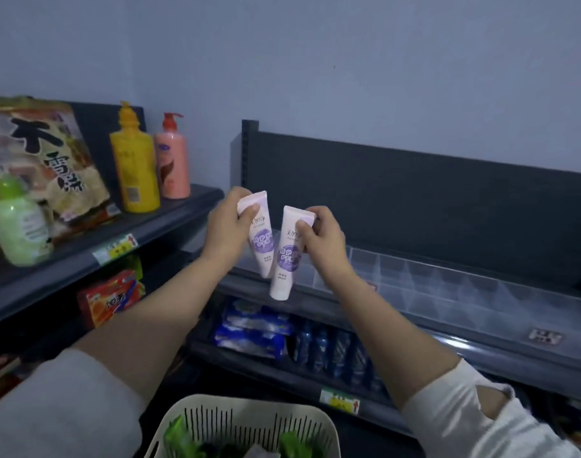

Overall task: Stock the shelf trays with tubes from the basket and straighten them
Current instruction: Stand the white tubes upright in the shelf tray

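Above trays [447,280], both hands [228,226] [325,241] around tubes [262,244] [286,262]

Plain blue-grey wall [348,61] fills upper half. Dark grey left shelf unit [183,209] along left side, price label [115,248] on its front edge. Right shelf unit [414,200] with dark back panel against wall, upright post [249,150] at its left end. Light dim, cool.

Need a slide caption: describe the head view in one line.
Left hand grips one tube, right hand the other tube, before clear shelf trays.
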